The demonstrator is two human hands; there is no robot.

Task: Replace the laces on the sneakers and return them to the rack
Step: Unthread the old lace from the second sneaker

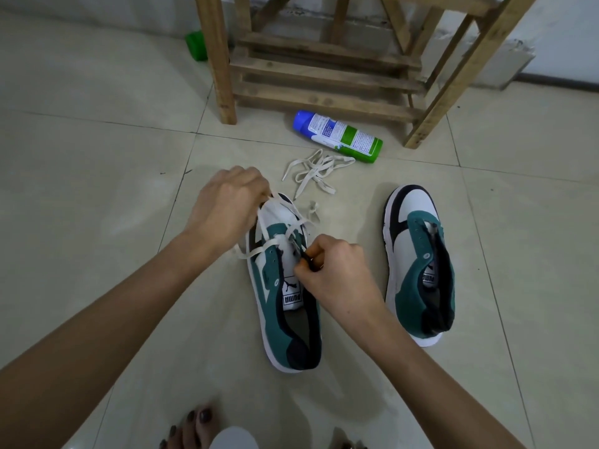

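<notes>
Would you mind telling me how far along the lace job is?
Done: the bare sneaker has no lace. In hand: left hand and right hand hold a lace crossing the lower eyelets of the other sneaker. Left: its upper eyelets, the bare sneaker, perhaps with the loose lace, then the rack.

A spray can (338, 136) lies on the tiled floor (97, 157), a green object (196, 45) beyond.

The rack (217, 59) runs off the top edge. The left hand (227, 209), gripping the lace (256, 251), hides the sneaker's (278, 322) tip. The can's (337, 136) print is too small to read.
</notes>
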